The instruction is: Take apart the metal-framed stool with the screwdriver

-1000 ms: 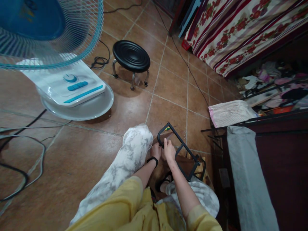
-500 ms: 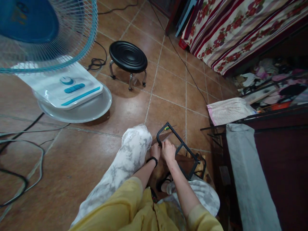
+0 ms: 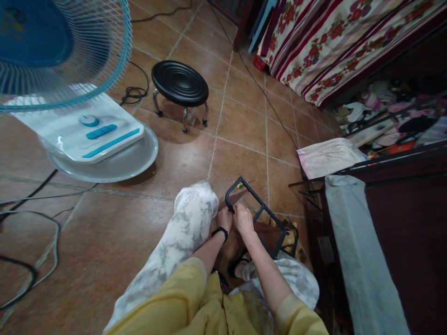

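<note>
A black tubular metal frame (image 3: 259, 202) with a rounded corner and crossbars leans between my knees, low over the tiled floor. My left hand (image 3: 224, 218), with a black band at its wrist, is closed at the lower end of the frame's curved bar. Right beside it, my right hand (image 3: 243, 219) is closed too, its fingertips against the same bar end. The hands nearly touch. Whatever small part may lie between the fingers is hidden. Just past the bar, a small green and yellow object (image 3: 240, 185) lies on the floor among thin dark strands.
A blue and white fan (image 3: 111, 139) stands at the left, cables (image 3: 57, 242) trailing on the floor near it. Ahead is a low black stool (image 3: 179, 83) on chrome legs. To the right are a grey cloth-covered bar (image 3: 363, 251), a striped cloth (image 3: 328, 158) and a floral curtain (image 3: 314, 51).
The view has shifted slightly, so the fan and stool sit a little further left. Both hands keep their place on the frame's bar end.
</note>
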Available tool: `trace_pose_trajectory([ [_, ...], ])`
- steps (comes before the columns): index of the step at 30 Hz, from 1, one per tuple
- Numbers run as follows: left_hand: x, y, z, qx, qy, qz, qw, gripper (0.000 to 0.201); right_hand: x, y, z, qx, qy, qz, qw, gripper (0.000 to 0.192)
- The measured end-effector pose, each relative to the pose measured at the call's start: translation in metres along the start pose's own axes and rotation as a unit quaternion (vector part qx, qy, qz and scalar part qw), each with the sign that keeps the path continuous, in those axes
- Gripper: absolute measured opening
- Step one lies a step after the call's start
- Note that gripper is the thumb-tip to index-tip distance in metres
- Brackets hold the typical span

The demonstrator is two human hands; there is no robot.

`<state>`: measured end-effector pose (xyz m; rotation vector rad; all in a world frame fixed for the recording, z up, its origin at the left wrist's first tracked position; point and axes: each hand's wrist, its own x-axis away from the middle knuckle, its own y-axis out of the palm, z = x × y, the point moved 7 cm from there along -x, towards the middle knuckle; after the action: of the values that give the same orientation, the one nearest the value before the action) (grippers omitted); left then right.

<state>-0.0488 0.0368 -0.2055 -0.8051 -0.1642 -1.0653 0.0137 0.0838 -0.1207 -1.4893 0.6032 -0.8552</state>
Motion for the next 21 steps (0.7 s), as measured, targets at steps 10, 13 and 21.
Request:
trace_pose_trajectory([
  [10, 0.0009, -0.0033, 0.0013, 0.007, 0.007, -0.001, 1.0, 0.028, 0.0005, -0.0056, 0.0066, -0.035, 0.087, -0.015, 0.995, 0.036],
  [13, 0.0006, -0.0027, 0.0014, -0.006, 0.013, 0.009, 1.0, 0.028, 0.0016, -0.0061, 0.0029, -0.085, 0.019, -0.031, 0.996, 0.023],
  [21, -0.0002, -0.0002, -0.0011, -0.002, -0.003, 0.004, 1.0, 0.032, -0.005, 0.0001, -0.0002, -0.008, 0.054, -0.057, 0.997, 0.031],
])
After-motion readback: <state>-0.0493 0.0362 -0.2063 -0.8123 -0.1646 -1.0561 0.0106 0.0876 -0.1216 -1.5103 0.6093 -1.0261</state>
